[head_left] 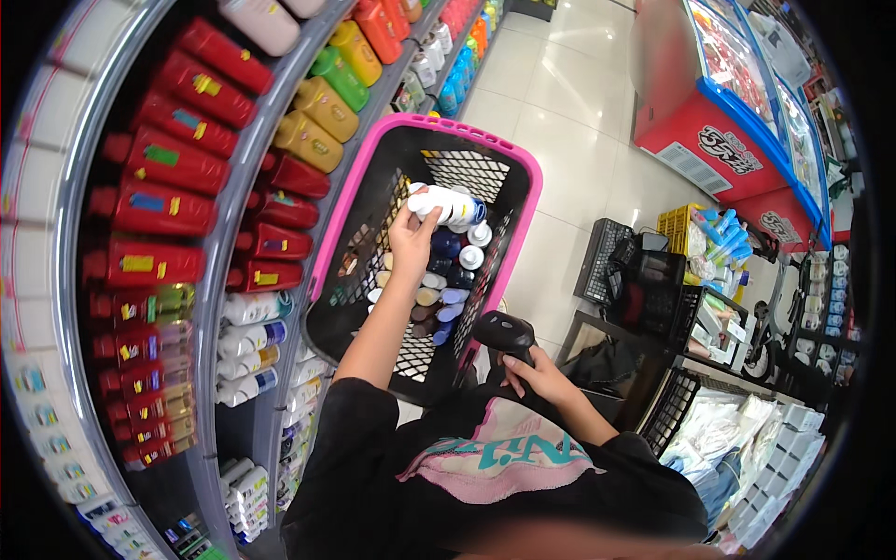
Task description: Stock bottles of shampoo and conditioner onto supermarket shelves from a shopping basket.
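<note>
A large black basket [358, 177] with a pink rim stands in front of me, and several bottles fill part of it. Over the basket, the fingers of my left hand [411, 245] are closed round a white bottle [450, 204] with a blue end, tilted nearly flat. Just below it are white-capped bottles [471, 257] and blue-lilac ones [450, 312]. To the right of the basket's near end, my right hand [543, 378] grips the handle of a black handheld barcode scanner [502, 330]. The scanner's head points toward the basket.
Along the left run shelves [213, 373] of red bottles [177, 207], yellow bottles [308, 140] and white bottles. At right stand a black crate [605, 257], a yellow basket [677, 229] and boxes of packed goods. A red and blue chest freezer [695, 140] stands across the tiled floor [569, 121].
</note>
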